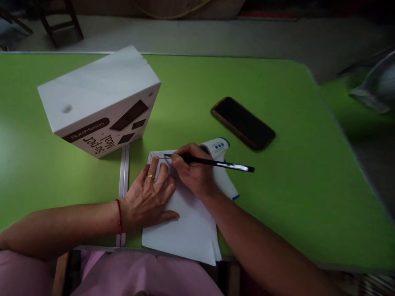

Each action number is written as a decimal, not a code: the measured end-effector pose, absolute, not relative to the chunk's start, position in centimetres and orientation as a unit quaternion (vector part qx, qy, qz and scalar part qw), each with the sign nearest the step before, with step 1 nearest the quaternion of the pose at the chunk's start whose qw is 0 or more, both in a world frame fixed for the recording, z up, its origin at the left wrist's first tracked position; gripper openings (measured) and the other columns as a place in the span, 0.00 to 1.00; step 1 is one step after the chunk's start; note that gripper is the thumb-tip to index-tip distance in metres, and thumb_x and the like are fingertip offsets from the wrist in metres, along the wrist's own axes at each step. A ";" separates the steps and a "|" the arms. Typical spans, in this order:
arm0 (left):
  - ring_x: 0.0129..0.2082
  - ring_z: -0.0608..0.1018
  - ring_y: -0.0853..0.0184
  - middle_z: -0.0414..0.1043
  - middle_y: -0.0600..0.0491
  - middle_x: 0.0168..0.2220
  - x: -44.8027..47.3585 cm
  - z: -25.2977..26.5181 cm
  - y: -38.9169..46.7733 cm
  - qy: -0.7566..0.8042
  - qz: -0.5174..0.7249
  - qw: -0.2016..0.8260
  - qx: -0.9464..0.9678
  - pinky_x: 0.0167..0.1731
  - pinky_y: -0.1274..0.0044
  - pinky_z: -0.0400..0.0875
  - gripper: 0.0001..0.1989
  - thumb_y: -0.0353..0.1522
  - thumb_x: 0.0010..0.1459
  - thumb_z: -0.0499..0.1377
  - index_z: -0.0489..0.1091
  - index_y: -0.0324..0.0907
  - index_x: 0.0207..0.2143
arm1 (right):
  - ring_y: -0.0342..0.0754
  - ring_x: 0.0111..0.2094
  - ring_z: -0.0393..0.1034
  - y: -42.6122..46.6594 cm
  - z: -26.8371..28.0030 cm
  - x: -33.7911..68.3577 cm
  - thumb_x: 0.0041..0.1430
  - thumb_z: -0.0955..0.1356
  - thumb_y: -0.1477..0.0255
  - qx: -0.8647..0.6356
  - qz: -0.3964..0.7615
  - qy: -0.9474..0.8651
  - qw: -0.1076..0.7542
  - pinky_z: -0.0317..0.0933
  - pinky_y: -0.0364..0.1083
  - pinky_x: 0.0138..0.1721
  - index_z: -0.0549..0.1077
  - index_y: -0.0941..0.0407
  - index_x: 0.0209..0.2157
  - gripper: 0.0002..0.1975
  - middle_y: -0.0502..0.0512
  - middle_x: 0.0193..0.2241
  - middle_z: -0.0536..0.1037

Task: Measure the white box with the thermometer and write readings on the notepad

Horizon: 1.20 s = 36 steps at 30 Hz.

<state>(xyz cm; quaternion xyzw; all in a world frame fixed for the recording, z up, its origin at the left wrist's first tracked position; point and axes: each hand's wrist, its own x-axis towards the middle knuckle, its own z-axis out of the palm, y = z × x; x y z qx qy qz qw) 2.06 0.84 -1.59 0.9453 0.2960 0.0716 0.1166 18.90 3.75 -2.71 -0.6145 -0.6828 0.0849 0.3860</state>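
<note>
Several white sheets of paper [188, 230] lie in a loose stack at the table's front edge, with fine marks along the top edge. My left hand [151, 197] rests flat on the paper's left side, fingers spread. A black pen [228, 164] is pinched in my right hand [196, 170], its tip touching the paper near the top, just right of my left fingertips. Partly hidden behind my right hand is a white and blue device [220, 148], which looks like a handheld thermometer.
On the green table [277, 197], a large white box [101, 102] stands at the back left. A phone [243, 122] lies beyond my right hand. A metal strip [124, 172] runs across the table left of the paper. A dark stool [60, 22] is behind.
</note>
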 end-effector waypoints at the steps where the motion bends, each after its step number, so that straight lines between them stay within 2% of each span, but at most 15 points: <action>1: 0.64 0.57 0.38 0.57 0.32 0.61 2.1 -1.6 0.8 0.296 0.072 0.116 0.945 0.58 0.58 0.58 0.41 0.58 0.56 0.54 0.63 0.31 0.57 | 0.41 0.20 0.61 3.7 -2.7 18.9 0.53 0.65 0.74 -0.616 0.087 -0.681 0.385 0.55 0.44 0.27 0.66 0.54 0.22 0.07 0.43 0.17 0.68; 10: 0.65 0.56 0.37 0.57 0.33 0.62 2.0 -1.4 1.0 0.294 0.058 0.122 0.946 0.59 0.58 0.58 0.42 0.58 0.56 0.55 0.62 0.31 0.57 | 0.41 0.20 0.60 3.7 -2.8 18.9 0.52 0.65 0.74 -0.627 0.086 -0.664 0.400 0.55 0.43 0.25 0.65 0.54 0.22 0.06 0.44 0.17 0.68; 18: 0.64 0.58 0.36 0.57 0.31 0.61 2.0 -1.5 0.9 0.292 0.065 0.120 0.946 0.58 0.57 0.58 0.42 0.57 0.57 0.54 0.62 0.30 0.57 | 0.42 0.21 0.61 3.6 -2.6 18.8 0.52 0.64 0.72 -0.652 0.100 -0.656 0.367 0.57 0.44 0.25 0.65 0.53 0.22 0.06 0.45 0.17 0.68; 23: 0.64 0.56 0.36 0.57 0.31 0.61 2.0 -1.5 0.9 0.294 0.072 0.122 0.945 0.59 0.58 0.57 0.42 0.57 0.57 0.54 0.62 0.30 0.57 | 0.42 0.21 0.60 3.7 -2.5 18.8 0.51 0.64 0.71 -0.651 0.105 -0.660 0.359 0.56 0.44 0.26 0.64 0.53 0.21 0.07 0.45 0.17 0.67; 30: 0.64 0.57 0.36 0.57 0.31 0.62 2.1 -1.6 0.9 0.296 0.066 0.118 0.946 0.58 0.57 0.58 0.42 0.58 0.57 0.54 0.62 0.30 0.57 | 0.41 0.20 0.61 3.6 -2.4 18.7 0.52 0.64 0.72 -0.629 0.095 -0.663 0.395 0.57 0.44 0.25 0.64 0.53 0.22 0.06 0.44 0.17 0.68; 36: 0.63 0.59 0.38 0.56 0.31 0.62 2.1 -1.6 0.8 0.293 0.064 0.116 0.947 0.58 0.58 0.57 0.42 0.58 0.57 0.53 0.63 0.31 0.57 | 0.41 0.20 0.61 3.4 -2.5 18.5 0.53 0.64 0.71 -0.627 0.112 -0.671 0.381 0.57 0.43 0.25 0.65 0.53 0.23 0.06 0.45 0.17 0.68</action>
